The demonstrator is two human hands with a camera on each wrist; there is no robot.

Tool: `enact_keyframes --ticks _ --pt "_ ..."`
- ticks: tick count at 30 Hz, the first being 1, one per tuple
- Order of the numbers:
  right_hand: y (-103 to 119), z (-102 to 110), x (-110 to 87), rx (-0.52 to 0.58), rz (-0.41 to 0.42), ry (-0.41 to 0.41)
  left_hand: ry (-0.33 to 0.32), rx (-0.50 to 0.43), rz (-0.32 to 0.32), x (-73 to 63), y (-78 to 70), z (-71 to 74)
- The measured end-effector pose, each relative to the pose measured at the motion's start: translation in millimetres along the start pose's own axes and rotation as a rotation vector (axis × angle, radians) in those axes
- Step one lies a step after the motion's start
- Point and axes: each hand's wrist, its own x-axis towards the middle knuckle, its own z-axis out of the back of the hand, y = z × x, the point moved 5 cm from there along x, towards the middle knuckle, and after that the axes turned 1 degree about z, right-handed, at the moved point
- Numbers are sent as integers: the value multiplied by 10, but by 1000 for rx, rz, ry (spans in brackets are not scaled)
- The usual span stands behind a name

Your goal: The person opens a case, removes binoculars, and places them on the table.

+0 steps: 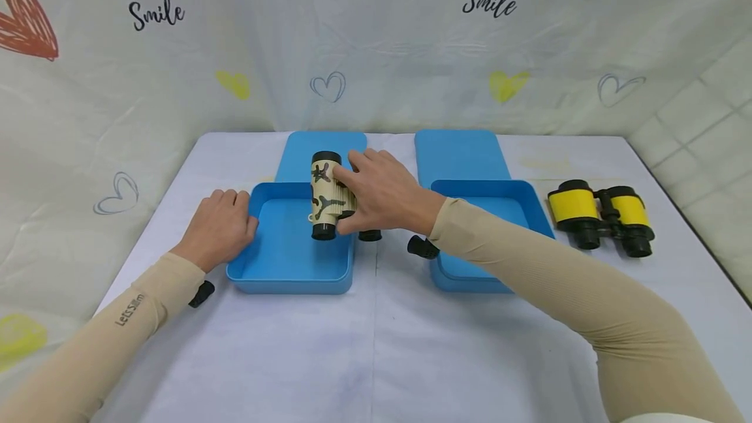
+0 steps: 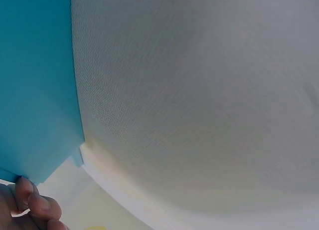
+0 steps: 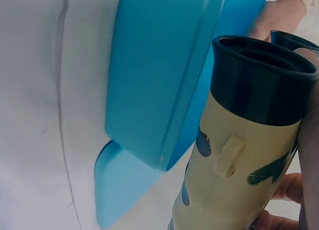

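My right hand (image 1: pixel 384 191) grips beige binoculars (image 1: pixel 326 198) with dark camouflage patches and black ends, held over the right side of the left blue box (image 1: pixel 290 286). In the right wrist view, one barrel of the binoculars (image 3: pixel 239 165) fills the near side, fingers behind it. At the left wall of that box, my left hand (image 1: pixel 220 230) holds the rim, with the thumb at the inner edge. The left wrist view shows bent fingers (image 2: pixel 37 207) at the corner of the blue wall (image 2: pixel 35 80).
A second blue box (image 1: pixel 470 286) stands to the right, partly under my right forearm. Two blue lids (image 1: pixel 320 142) (image 1: pixel 461 152) lie behind the boxes. Yellow and black binoculars (image 1: pixel 572 207) stand at the table's right side. A patterned curtain (image 1: pixel 382 51) hangs behind the white-covered table (image 1: pixel 329 358).
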Motion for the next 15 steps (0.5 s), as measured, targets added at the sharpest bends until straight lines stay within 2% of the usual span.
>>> enact_keyframes --ticks 5,15 --pt "-53 -8 -48 -26 -14 12 8 -4 6 -6 -12 8" --pt "-180 -15 -188 -66 -24 -19 -12 -14 6 5 1 14"
